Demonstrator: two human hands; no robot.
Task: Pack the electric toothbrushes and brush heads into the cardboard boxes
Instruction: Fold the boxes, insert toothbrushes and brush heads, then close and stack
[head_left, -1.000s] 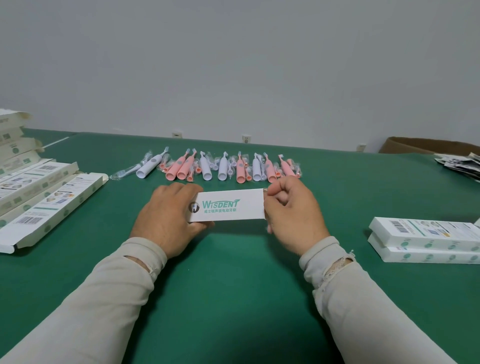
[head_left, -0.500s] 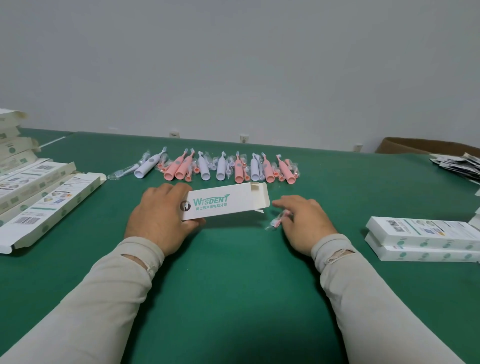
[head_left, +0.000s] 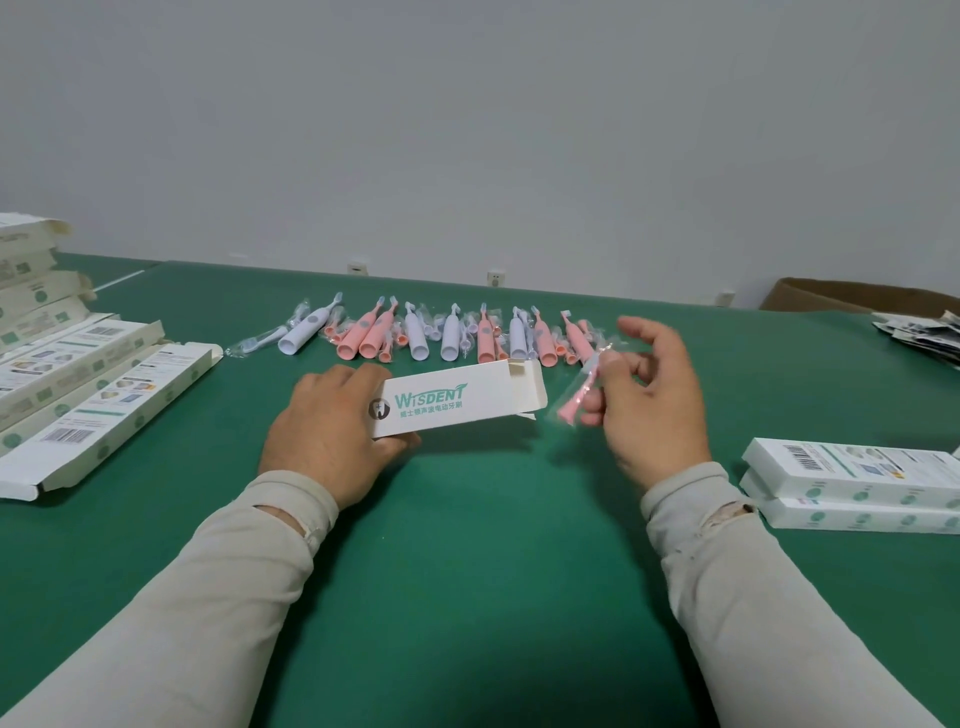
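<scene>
The left hand (head_left: 332, 431) grips the left end of a white cardboard box (head_left: 457, 397) printed with green lettering, fingers curled over its top edge and thumb under it; the box lies almost flat, raised a little off the green table (head_left: 467, 571), with its right end flap open. Just right of that open end, the right hand (head_left: 652, 400) pinches a pink brush head (head_left: 574, 402) sealed in a clear wrapper, its other fingers spread loosely above; the brush head hangs tilted, apart from the box. Beyond the box runs a row of pink and white toothbrushes (head_left: 415, 338) with more wrapped brush heads among them, lying on the table; far left of the box sits a pile of open boxes (head_left: 78, 395); well to the right of the box, two closed boxes (head_left: 857, 488) are stacked one on the other; beyond those lie a heap of leaflets (head_left: 924, 332) and a brown carton (head_left: 852, 301).
</scene>
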